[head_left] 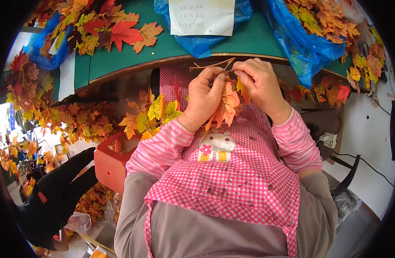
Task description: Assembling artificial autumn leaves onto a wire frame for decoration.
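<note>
Above my lap, just off the table's front edge, both hands are closed at a spray of artificial maple leaves (228,104). My left hand (202,96) pinches the spray's stems between thumb and forefinger. Close beside it, my right hand (263,84) has its thumb and forefinger pressed together at the same stems. Brown twig-like stem ends (212,65) stick out beyond the fingers toward the table. Orange leaves hang below between the hands, with a small yellow leaf (241,87) by the right fingers. The exact grip point is partly hidden by the fingers.
A green table (120,64) stands ahead, with a handwritten paper (202,17) on blue plastic. Piles of autumn leaves (133,34) lie at the left; a blue bag (298,38) and more leaves are at the right. A red plastic container (109,165) sits by my left arm.
</note>
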Available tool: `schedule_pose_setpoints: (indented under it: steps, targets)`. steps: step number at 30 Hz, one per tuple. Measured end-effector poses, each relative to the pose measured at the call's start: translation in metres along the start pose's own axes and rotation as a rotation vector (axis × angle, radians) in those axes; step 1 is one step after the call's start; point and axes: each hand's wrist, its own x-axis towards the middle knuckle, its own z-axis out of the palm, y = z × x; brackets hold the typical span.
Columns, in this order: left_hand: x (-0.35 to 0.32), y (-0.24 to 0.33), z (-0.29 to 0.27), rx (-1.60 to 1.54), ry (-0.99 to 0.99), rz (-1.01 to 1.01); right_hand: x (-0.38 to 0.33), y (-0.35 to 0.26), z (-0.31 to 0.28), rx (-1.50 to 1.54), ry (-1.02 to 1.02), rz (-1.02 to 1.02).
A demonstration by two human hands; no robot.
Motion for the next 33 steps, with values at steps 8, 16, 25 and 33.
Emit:
schedule_pose_setpoints:
  steps: [8,16,25,33]
  targets:
    - [0.0000,-0.0015,0.0010,0.045,-0.013,0.002,0.0002,0.0011,0.0004,-0.034,0.027,-0.012]
    - [-0.0009,0.0026,0.0002,0.102,-0.005,0.002,-0.0011,0.0019,0.0020,-0.011,0.017,-0.006]
    - [-0.0014,-0.0004,-0.0009,0.124,-0.029,-0.033,-0.0014,0.0021,0.0021,-0.029,0.012,-0.015]
    - [-0.0027,0.0023,-0.0001,0.139,-0.030,-0.028,-0.0014,0.0008,0.0028,-0.021,0.005,-0.017]
